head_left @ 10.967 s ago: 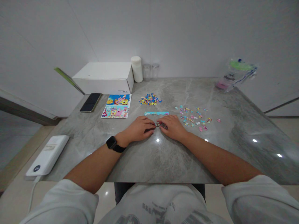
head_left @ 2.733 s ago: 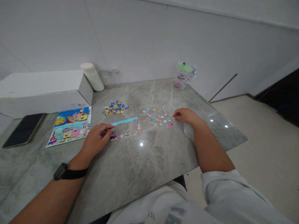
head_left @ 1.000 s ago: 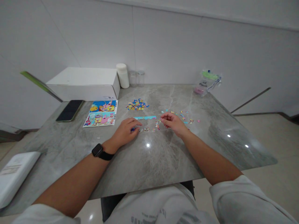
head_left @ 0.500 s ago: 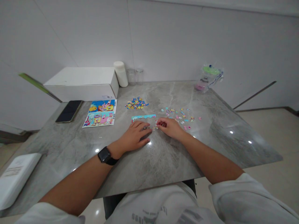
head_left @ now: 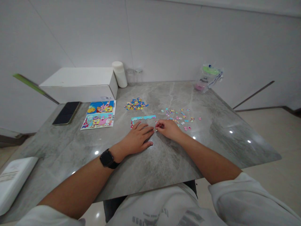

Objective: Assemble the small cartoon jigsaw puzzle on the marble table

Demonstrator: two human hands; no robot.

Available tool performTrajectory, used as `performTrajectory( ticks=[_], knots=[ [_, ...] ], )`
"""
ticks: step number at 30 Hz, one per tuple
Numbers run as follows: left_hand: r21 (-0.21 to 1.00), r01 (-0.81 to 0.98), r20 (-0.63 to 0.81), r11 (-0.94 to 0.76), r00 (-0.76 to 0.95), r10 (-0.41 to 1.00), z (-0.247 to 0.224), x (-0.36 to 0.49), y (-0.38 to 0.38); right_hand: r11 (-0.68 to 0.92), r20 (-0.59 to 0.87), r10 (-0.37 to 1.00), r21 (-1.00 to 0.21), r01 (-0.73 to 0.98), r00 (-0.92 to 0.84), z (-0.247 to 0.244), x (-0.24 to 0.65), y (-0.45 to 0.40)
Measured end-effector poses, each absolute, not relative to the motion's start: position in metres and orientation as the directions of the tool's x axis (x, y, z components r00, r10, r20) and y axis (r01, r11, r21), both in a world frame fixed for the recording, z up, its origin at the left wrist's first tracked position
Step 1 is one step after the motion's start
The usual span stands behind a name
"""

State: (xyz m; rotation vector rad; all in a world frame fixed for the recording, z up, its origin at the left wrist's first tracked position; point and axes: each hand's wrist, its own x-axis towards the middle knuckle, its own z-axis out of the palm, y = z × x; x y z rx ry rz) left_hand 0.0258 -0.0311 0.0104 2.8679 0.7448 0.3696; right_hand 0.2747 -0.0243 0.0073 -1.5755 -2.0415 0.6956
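Note:
My left hand [head_left: 139, 138] lies flat with fingers stretched out over the lower part of a partly joined jigsaw puzzle [head_left: 143, 117]. A light blue top strip and a bit of the left side of the puzzle show past the fingers. At the puzzle's right end my right hand [head_left: 166, 128] is closed in a pinch on a small puzzle piece [head_left: 155, 130], close to the left fingertips. Loose puzzle pieces [head_left: 183, 117] in pink, blue and yellow are scattered to the right. Behind the puzzle is a heap of blue and yellow pieces [head_left: 136, 104].
A printed picture sheet [head_left: 98, 121] and a phone [head_left: 67, 113] lie to the left. Along the wall stand a white box [head_left: 77, 91], a white bottle [head_left: 120, 75], two clear glasses [head_left: 134, 76] and a plastic bag [head_left: 207, 78]. A white case [head_left: 17, 179] sits at the near left.
My left hand has flattened and its fingers have shifted right, covering the pieces beneath. My right hand has moved slightly left with its fingers pinched tighter. The view has turned a little.

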Motion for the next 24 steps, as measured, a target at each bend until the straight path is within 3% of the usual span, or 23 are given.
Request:
performTrajectory(
  ticks=[12,24],
  knots=[
    [0.205,0.46,0.187,-0.864,0.848,0.496,0.01,0.024,-0.03,0.328,0.117,0.941,-0.544,0.772,-0.317,0.009,0.274,-0.025],
    [0.197,0.457,0.2,-0.868,0.847,0.492,0.01,0.023,-0.03,0.392,0.136,0.915,-0.519,0.76,-0.379,0.01,0.281,-0.028]
  ],
)
